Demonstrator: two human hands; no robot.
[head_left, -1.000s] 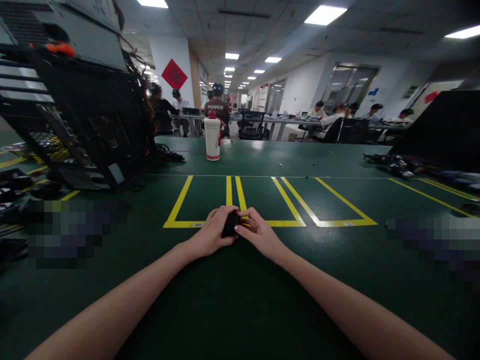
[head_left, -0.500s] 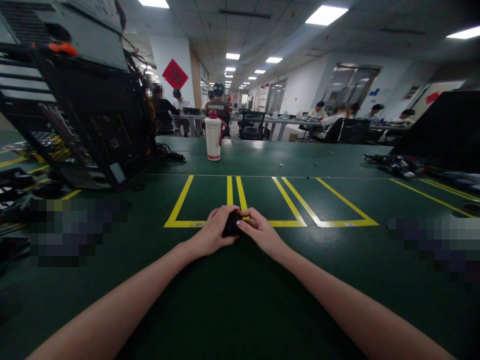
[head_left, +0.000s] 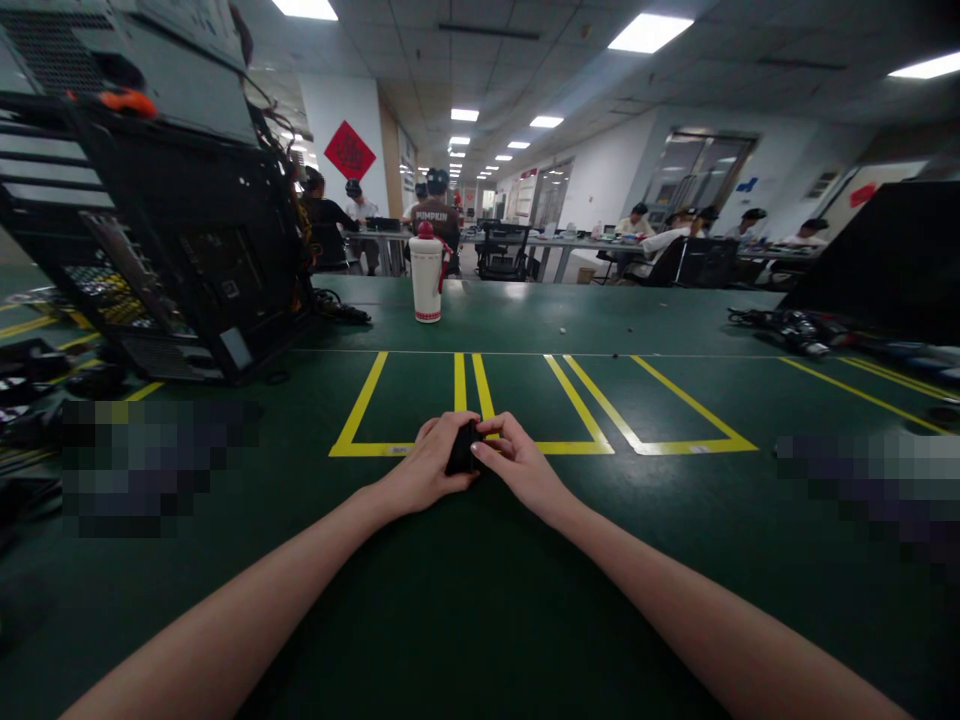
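Between my two hands, low over the green table, is a small black block-like object whose kind I cannot make out. My left hand wraps round its left side, with the thumb along the near edge. My right hand pinches at its right edge, thumb and fingertips close together; whether a small part sits between them is hidden. Both hands are at the front line of the yellow tape marks.
On the left stands an open black computer case with cables beside it. A white bottle with a red lid is upright behind the tape. A dark monitor-like panel and a cable bundle are at the right. Several people sit at far desks.
My hands and the black object stay almost in place. The right fingertips have shifted very slightly at the object's edge.
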